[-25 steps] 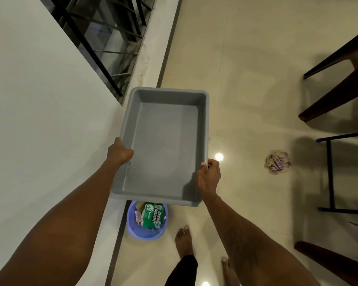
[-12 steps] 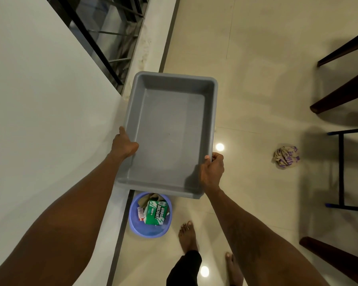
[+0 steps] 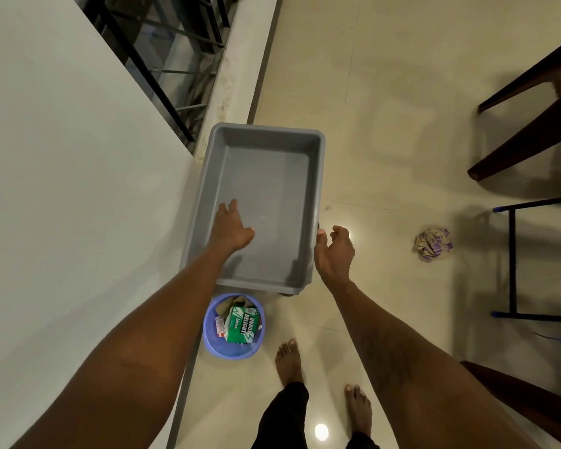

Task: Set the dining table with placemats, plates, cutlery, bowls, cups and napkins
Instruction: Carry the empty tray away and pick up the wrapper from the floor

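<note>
An empty grey plastic tub (image 3: 266,189) lies lengthwise along the foot of the white wall (image 3: 62,189), above a small bin. My left hand (image 3: 230,226) hovers over the tub's left side with fingers spread and holds nothing. My right hand (image 3: 334,251) is just outside the right rim, fingers loosely curled and apart, the thumb tip close to the rim. No tableware is in view.
A small blue bin (image 3: 234,325) with a green carton stands by the wall, near my bare feet (image 3: 289,361). A crumpled paper ball (image 3: 433,244) lies on the tiled floor. Dark chair legs (image 3: 528,124) and a black metal frame (image 3: 512,264) stand at the right. A barred window (image 3: 175,56) is at the top.
Both hands have come off the tub's rims and opened. The left hand now lies over the tub's inside, and the right has drawn away to the side.
</note>
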Action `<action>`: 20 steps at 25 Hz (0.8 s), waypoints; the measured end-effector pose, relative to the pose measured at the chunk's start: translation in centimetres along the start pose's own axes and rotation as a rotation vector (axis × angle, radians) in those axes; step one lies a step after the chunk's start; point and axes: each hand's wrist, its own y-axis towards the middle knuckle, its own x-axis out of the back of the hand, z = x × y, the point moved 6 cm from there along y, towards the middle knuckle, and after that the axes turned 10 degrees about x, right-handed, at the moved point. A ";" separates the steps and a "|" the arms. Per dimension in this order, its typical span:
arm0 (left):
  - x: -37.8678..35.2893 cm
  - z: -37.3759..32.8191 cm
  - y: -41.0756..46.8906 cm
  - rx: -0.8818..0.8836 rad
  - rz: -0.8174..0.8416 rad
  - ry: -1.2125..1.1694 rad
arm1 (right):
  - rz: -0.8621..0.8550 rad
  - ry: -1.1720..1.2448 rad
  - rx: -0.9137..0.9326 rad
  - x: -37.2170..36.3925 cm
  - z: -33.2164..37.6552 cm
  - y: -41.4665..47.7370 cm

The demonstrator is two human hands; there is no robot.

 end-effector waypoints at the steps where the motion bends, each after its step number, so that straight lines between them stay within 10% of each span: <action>1: -0.3 -1.4 -1.4 -0.019 0.007 0.001 | -0.004 0.012 0.010 1.3 0.3 -0.2; 20: -20.3 -35.2 -19.3 -0.178 0.190 -0.086 | -0.106 -0.014 -0.104 32.7 -16.4 7.8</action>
